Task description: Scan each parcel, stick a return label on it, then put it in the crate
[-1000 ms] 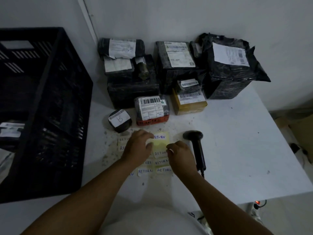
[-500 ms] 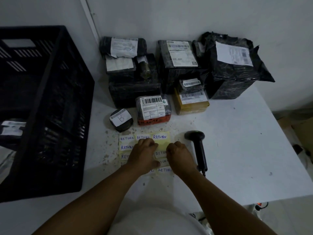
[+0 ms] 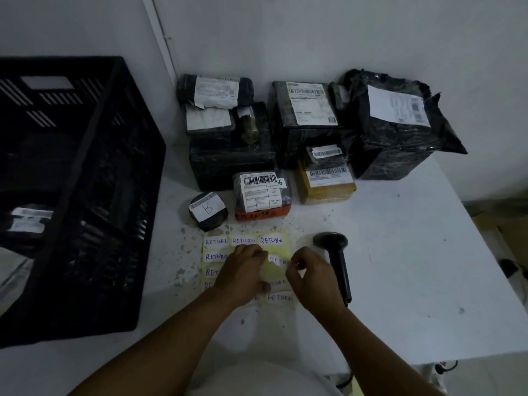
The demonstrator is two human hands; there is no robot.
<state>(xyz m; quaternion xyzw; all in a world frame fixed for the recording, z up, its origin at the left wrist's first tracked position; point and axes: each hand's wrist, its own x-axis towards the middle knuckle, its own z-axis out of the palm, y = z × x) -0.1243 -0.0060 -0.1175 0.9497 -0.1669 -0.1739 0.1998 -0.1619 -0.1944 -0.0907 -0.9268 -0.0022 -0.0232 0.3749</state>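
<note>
Yellow label sheet [image 3: 275, 248] lay on the white bench [image 3: 414, 267], left hand [image 3: 243, 271] pressed on it, fingers curled, right hand [image 3: 310, 277] pinching a return label [image 3: 278, 260] at its edge, scanner [image 3: 335, 260] right of the sheet, parcels [image 3: 261, 195] beyond it, black crate [image 3: 71, 181] to its left.

- There is one view only — the head camera, worn on the person, so no second view shares the scene.
- It looks forward and steeply down over the near edge of the desk [image 3: 400, 281], with both forearms entering from the bottom of the frame.
- It sits close: the left hand [image 3: 243, 270] and right hand [image 3: 310, 277] fill the lower centre.
- The wide lens bends straight lines — the far edge against the wall [image 3: 314, 32] lies near the top, the right edge slants away, and the crate [image 3: 85, 195] fills the left side.
</note>
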